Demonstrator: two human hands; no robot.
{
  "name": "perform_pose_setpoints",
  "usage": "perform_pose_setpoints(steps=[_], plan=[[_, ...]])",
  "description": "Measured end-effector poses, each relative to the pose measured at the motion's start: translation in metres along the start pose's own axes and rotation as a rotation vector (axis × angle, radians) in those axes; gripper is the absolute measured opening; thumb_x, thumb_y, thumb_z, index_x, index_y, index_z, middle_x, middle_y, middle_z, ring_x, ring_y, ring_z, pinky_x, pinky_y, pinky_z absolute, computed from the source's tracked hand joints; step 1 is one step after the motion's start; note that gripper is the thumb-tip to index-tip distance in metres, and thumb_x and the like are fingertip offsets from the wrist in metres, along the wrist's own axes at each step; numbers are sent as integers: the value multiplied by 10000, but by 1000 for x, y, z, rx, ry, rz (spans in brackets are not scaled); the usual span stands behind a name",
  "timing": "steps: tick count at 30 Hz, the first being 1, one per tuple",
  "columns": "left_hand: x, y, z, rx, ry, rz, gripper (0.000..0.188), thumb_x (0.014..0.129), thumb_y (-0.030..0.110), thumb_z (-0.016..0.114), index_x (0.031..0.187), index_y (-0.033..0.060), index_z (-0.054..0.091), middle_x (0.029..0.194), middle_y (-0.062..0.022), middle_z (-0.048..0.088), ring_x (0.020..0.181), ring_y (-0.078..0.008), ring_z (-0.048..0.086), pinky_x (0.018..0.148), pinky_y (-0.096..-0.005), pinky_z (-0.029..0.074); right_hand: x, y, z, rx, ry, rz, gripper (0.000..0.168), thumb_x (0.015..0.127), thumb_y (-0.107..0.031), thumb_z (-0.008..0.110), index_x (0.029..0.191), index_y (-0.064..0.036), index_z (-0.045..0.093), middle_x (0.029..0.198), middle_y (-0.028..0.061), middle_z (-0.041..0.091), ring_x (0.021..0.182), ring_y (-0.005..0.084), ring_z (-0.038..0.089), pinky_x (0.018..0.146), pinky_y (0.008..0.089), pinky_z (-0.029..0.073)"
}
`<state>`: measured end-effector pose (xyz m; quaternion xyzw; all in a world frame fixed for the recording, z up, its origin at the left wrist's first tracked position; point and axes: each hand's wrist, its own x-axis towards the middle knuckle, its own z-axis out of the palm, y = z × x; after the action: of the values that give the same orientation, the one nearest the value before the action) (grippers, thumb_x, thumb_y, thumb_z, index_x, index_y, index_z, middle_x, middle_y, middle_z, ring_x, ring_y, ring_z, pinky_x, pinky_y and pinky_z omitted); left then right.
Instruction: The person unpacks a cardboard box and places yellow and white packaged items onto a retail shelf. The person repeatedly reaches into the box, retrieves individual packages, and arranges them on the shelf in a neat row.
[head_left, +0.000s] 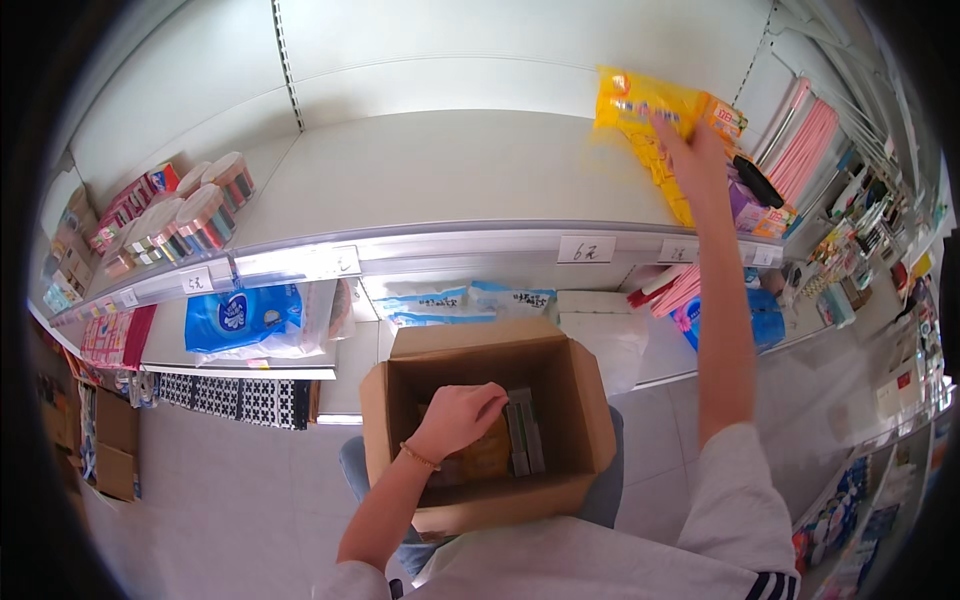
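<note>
At the right end of the upper shelf, my right hand (694, 154) grips a yellow plastic packet (637, 101) above a row of similar yellow packets (664, 176). An open cardboard box (487, 510) stands low in front of me. Over its opening is my left hand (465, 416), fingers curled, wearing a bead bracelet; whether it holds anything is hidden. Inside the box lie grey slim packages (525, 435) and something yellow-orange (487, 454), partly covered by the left hand.
The white upper shelf (420, 172) carries clear tubs (202, 214) at its left end. Beside the yellow packets are purple and orange boxes (750, 210). Blue-and-white packs (244, 319) lie on the lower shelf. Another cardboard box (116, 442) stands at the far left.
</note>
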<state>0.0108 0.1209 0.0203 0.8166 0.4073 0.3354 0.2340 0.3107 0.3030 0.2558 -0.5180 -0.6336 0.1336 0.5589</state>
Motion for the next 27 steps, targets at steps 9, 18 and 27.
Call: perform_pose_setpoints(steps=[9, 18, 27], plan=[[-1, -10, 5, 92, -65, -14, 105, 924, 198, 641, 906, 96, 654, 770, -113, 681, 708, -325, 660, 619, -423, 528, 159, 123, 57, -256, -315, 400, 315, 896, -271, 730, 1024, 6, 651, 671, 59, 596, 503, 123, 541, 450, 266, 439], [-1, -14, 6, 101, -77, -18, 116, 928, 210, 633, 914, 96, 654, 778, -114, 683, 720, -328, 663, 628, -431, 528, 129, 132, 81, -900, -89, 69, 380, 893, -370, 677, 1067, -32, 683, 1136, 201, 689, 1104, 325, 662, 890, 457, 534], [-1, -13, 6, 106, -97, -16, 120, 927, 207, 629, 912, 92, 659, 780, -114, 687, 733, -330, 668, 642, -433, 535, 87, 83, 115, -1103, -470, -3, 557, 977, -483, 471, 1387, -117, 558, 1457, 162, 518, 1366, 356, 461, 1095, 523, 391]])
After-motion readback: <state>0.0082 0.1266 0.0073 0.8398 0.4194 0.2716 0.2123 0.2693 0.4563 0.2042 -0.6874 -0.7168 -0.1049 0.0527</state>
